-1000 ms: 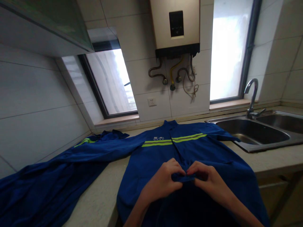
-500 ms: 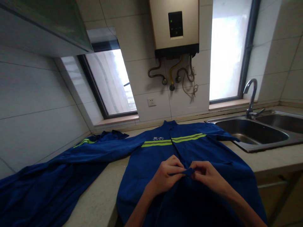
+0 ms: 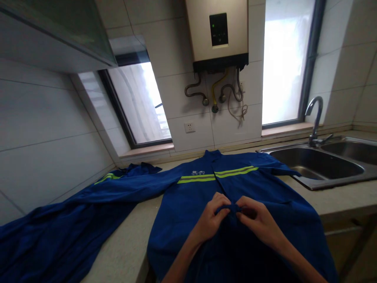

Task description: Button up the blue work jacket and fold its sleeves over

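A blue work jacket (image 3: 191, 196) with yellow-green reflective stripes lies front-up on the counter, collar toward the wall, one sleeve stretched out to the left. My left hand (image 3: 212, 218) and my right hand (image 3: 259, 220) meet at the middle of its front opening. Both pinch the fabric edges there, fingertips nearly touching. The jacket's lower part hangs over the counter's front edge, below my forearms.
A second blue garment (image 3: 53, 236) lies heaped at the left along the tiled wall. A steel double sink (image 3: 321, 167) with a tap (image 3: 315, 118) sits at the right. A water heater (image 3: 218, 33) with pipes hangs on the wall above. Bare counter (image 3: 123, 247) shows between the garments.
My hands stay at the jacket's front opening and shift their pinch slightly on the fabric edges. The view drifts a little; the jacket has not moved.
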{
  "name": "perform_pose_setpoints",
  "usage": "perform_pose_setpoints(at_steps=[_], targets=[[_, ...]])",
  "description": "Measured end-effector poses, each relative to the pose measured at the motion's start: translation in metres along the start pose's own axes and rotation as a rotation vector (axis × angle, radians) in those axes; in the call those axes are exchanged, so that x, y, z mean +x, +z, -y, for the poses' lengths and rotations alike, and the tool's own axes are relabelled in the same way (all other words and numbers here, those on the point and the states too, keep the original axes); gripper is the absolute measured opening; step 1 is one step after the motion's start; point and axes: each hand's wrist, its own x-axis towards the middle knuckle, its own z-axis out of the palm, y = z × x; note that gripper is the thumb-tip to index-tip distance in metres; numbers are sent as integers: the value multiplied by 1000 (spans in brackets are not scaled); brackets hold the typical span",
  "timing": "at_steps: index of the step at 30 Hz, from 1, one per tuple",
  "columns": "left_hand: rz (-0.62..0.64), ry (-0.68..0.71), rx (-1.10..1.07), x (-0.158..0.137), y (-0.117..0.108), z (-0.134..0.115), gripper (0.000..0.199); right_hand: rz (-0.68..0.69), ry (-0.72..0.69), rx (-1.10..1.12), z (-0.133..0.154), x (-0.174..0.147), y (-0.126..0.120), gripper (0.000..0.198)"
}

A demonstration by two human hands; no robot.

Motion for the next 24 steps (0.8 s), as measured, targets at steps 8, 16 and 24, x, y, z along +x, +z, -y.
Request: perform_pose_setpoints(at_steps=[8, 16, 24], targets=[[54, -261, -276, 1, 1, 20, 22, 4, 99, 66, -21, 7, 0, 16], [-81, -258, -238, 2, 9, 23, 25, -80, 65, 52, -24, 4, -1, 30], [65, -378, -462, 1, 11, 21, 26, -80, 42, 74, -15, 0, 5, 38]])
